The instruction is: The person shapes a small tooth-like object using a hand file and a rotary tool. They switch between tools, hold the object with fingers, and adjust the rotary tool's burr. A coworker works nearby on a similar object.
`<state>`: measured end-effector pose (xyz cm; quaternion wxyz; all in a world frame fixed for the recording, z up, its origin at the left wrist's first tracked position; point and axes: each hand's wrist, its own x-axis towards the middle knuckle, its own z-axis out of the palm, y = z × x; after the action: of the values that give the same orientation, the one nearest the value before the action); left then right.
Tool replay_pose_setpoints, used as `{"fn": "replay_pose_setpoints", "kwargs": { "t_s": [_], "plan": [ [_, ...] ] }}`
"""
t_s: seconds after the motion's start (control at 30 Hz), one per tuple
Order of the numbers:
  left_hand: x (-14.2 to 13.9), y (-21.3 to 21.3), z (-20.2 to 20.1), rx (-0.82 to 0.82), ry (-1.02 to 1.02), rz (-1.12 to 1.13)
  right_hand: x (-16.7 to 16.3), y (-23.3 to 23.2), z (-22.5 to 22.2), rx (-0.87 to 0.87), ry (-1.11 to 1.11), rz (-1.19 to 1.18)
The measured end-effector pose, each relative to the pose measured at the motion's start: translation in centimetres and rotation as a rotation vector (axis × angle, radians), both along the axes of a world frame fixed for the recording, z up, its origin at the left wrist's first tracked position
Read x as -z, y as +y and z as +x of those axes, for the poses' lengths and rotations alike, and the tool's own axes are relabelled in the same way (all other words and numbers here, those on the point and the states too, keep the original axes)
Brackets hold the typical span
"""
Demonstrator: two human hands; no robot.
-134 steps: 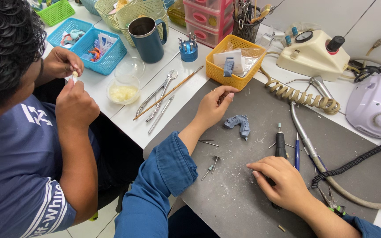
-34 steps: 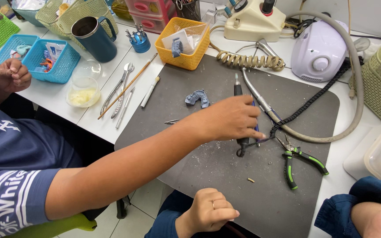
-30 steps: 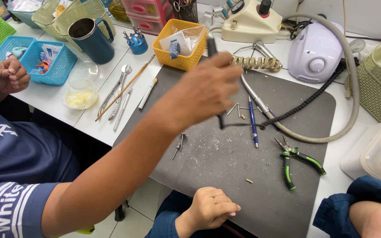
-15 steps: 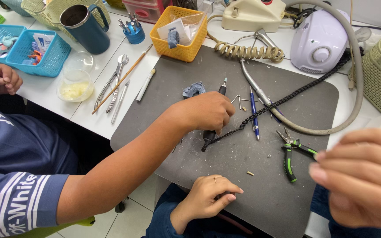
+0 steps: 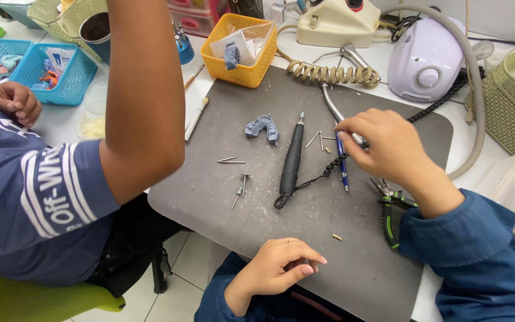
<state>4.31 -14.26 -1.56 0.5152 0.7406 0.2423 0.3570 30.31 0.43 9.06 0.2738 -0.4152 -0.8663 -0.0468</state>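
From the head camera I look down on my right hand [image 5: 388, 149], reached out over the dark grey mat [image 5: 353, 262] with its fingers [image 5: 348, 126] pinched together on the end of a slim metal rod [image 5: 334, 108] that runs up toward the coiled cord [image 5: 329, 74]; I cannot tell how firmly they grip it. My left hand [image 5: 278, 268] rests loosely curled at the near edge of the mat, fingers together and holding nothing. Just left of my right hand lie a blue pen [image 5: 342, 170] and the black handpiece [image 5: 291, 160], with a few loose metal pins [image 5: 238, 179] and a grey dental cast [image 5: 262, 127] farther left. I judge I am at the step of picking up or shifting that rod, and the next move calls for a steady lift that does not knock the pen or small pins beside it. Green-handled pliers [image 5: 388, 214] lie under my right wrist. A co-worker in a dark blue shirt sits at the left, one arm [image 5: 144, 107] raised over the mat. The white worktop [image 5: 388, 65] carries a yellow basket [image 5: 239, 45], blue baskets [image 5: 49, 74], a lilac motor unit [image 5: 427, 56] and a beige control box [image 5: 338, 21]; pale floor tiles show below.
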Motion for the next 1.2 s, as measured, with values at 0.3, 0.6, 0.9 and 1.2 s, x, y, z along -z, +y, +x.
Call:
{"fn": "replay_pose_setpoints", "kwargs": {
  "t_s": [0.3,0.6,0.9,1.2],
  "plan": [
    [0.4,0.8,-0.9,0.17,-0.08,-0.144,5.6,1.7,-1.1,0.077,-0.019,-0.134],
    [1.0,1.7,-1.3,0.293,-0.1,-0.252,6.0,1.5,-1.1,0.043,0.045,-0.109],
    [2.6,2.0,-2.0,0.385,-0.154,-0.432,5.1,0.8,-1.2,0.041,0.071,-0.039],
    [6.0,2.0,-3.0,0.561,-0.595,-0.623,4.7,0.4,-1.3,0.053,0.094,0.006]
  ]
}}
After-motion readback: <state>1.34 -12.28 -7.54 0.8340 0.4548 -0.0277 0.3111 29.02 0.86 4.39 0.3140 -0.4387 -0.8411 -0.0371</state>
